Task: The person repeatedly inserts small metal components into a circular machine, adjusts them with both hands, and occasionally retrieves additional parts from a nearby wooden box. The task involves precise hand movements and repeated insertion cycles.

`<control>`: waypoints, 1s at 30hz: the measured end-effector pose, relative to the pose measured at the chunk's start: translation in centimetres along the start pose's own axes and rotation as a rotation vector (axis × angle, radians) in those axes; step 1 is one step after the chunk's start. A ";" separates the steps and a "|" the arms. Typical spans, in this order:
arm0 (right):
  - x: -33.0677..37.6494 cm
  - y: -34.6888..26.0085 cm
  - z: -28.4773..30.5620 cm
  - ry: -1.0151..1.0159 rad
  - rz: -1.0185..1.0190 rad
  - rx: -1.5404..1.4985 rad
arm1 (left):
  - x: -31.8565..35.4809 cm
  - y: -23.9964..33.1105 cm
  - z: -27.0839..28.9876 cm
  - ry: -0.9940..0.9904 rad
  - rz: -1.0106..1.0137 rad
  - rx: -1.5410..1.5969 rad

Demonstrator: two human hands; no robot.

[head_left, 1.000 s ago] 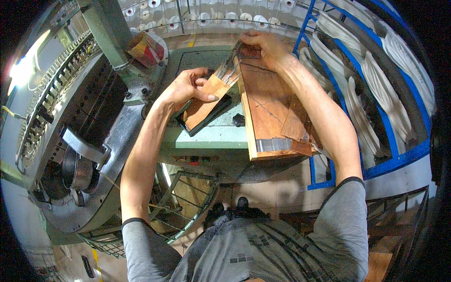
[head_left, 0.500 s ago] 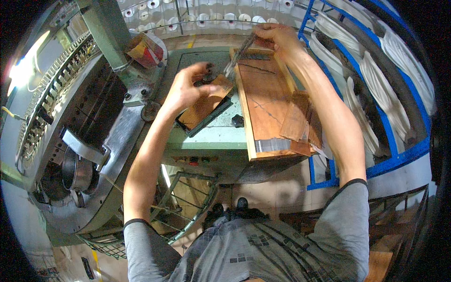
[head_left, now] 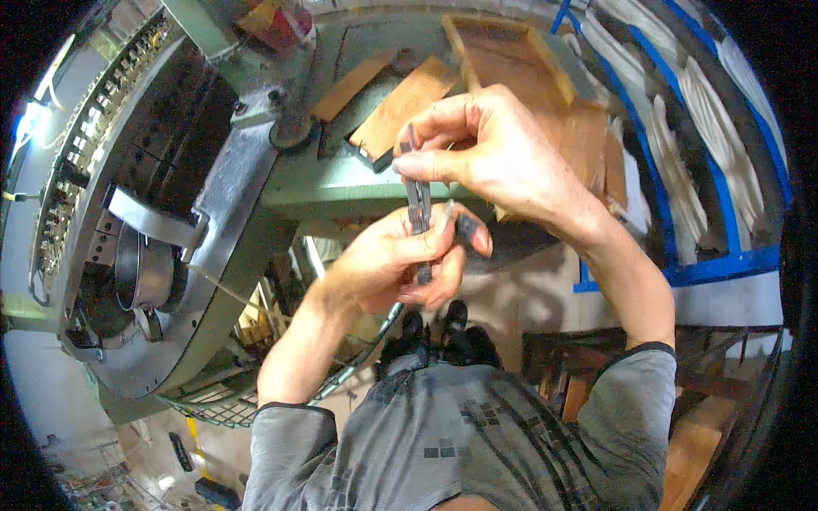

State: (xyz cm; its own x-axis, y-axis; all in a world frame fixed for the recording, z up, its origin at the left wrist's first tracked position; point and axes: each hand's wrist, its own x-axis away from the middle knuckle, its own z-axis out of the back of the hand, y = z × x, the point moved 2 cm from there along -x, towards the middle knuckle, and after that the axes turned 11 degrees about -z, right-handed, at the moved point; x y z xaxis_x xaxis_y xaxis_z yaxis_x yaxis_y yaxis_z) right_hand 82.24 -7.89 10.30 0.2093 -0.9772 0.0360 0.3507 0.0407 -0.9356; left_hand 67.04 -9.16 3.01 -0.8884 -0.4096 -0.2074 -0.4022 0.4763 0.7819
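A bundle of thin dark metal strips (head_left: 417, 194) stands roughly upright between my hands, in front of the green bench edge. My right hand (head_left: 490, 149) pinches its upper part between thumb and fingers. Lower down, my left hand (head_left: 396, 255) is closed around the bottom end, with its thumb across the strips. A small dark piece (head_left: 466, 227) shows between the left fingers; its kind is too small to make out. Beyond the hands, a wooden block (head_left: 407, 106) with a dark edge lies on the bench beside a second wooden piece (head_left: 354, 87).
A shallow wooden tray (head_left: 449, 43) sits at the back of the green bench (head_left: 332, 183). A large round machine (head_left: 234, 179) stands on the left. White cloth hangs on a blue rack (head_left: 707, 271) at right. A wire basket (head_left: 213, 411) is low on the left.
Both hands have come back toward my body and together. The right brought the metal strips from over the tray; the left let go of the wooden block and took their lower end.
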 end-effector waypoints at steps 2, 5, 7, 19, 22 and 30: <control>1.0 2.7 -2.3 0.018 -0.066 -0.088 | 2.3 -1.7 0.5 0.149 0.003 -0.028; 4.6 7.4 -7.6 0.028 -0.013 -0.649 | 6.3 -4.2 0.6 0.446 -0.204 0.069; 5.7 10.7 -12.9 0.179 -0.070 -0.791 | 9.0 -5.2 0.4 0.569 -0.372 -0.065; 15.9 14.4 -33.1 -0.101 -0.582 -1.644 | 21.3 -13.8 -7.7 1.076 -0.667 -0.454; 18.6 12.4 -35.9 -0.382 -0.473 -2.105 | 25.1 -13.8 -10.2 1.188 -0.682 -0.365; 22.3 8.3 -42.6 -0.343 -0.689 -1.485 | 35.4 -12.1 -14.3 1.299 -0.919 -0.086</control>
State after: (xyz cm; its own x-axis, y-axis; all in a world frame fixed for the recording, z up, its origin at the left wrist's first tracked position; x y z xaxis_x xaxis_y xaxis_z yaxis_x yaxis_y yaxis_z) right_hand 50.96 -38.19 -11.62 0.6409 -0.6312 0.4369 -0.6128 -0.7634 -0.2041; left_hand 43.58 -40.53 -5.38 0.4406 -0.8974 -0.0214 -0.6180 -0.3205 0.7179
